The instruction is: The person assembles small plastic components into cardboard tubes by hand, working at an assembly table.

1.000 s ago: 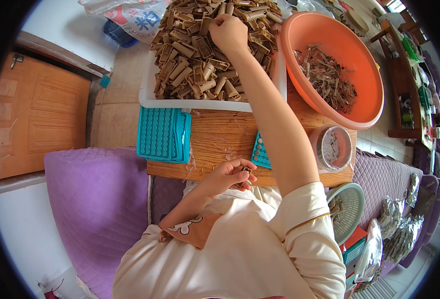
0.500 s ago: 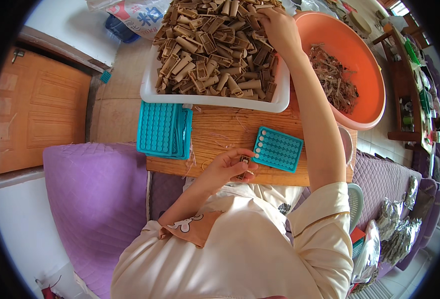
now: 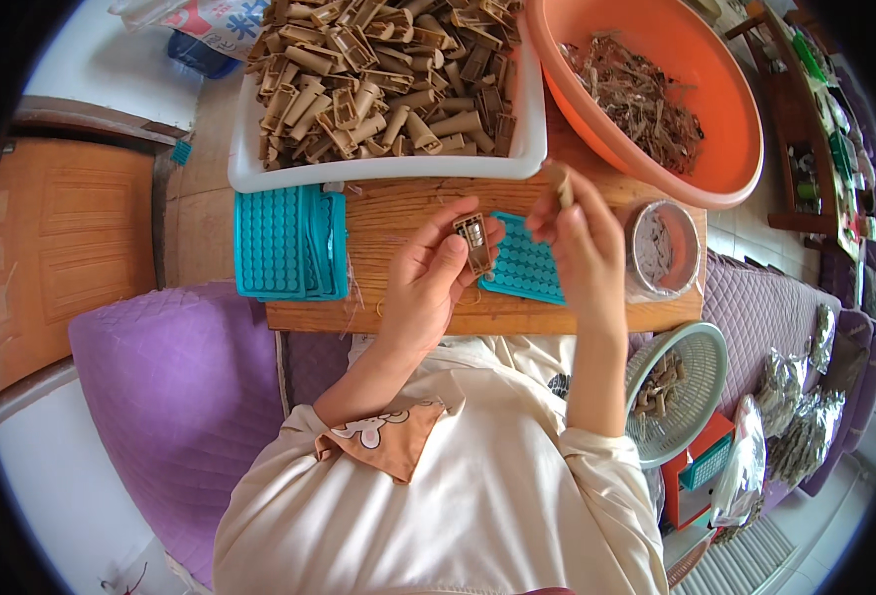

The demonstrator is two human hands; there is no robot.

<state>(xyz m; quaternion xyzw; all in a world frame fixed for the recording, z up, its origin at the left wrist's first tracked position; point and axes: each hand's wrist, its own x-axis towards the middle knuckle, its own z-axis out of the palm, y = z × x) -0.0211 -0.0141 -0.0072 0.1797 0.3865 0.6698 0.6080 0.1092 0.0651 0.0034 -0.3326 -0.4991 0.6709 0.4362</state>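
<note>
My left hand (image 3: 420, 283) is closed around a small tan plastic half-shell (image 3: 473, 244), its hollow side facing up with shiny metal parts inside. To its right, my right hand (image 3: 588, 243) pinches another tan plastic shell piece (image 3: 560, 186) between thumb and fingers, just in front of the bin's corner. The two pieces are apart. Below both hands lies a teal tray (image 3: 527, 270) with rows of round pockets, partly hidden by my right hand. At the far side stands a white bin (image 3: 388, 173) heaped with tan shell pieces (image 3: 383, 84).
Stacked teal trays (image 3: 281, 243) sit at the left of the wooden table (image 3: 398, 218). An orange basin (image 3: 725, 129) of thin metallic-looking parts stands far right. A clear round tub (image 3: 694, 248) is at the table's right edge, a pale green basket (image 3: 700, 397) with tan pieces below it.
My right hand has come back from the heap in the bin with a tan shell piece, toward my left hand. The left hand has risen and turned its half-shell into view. The view has shifted.
</note>
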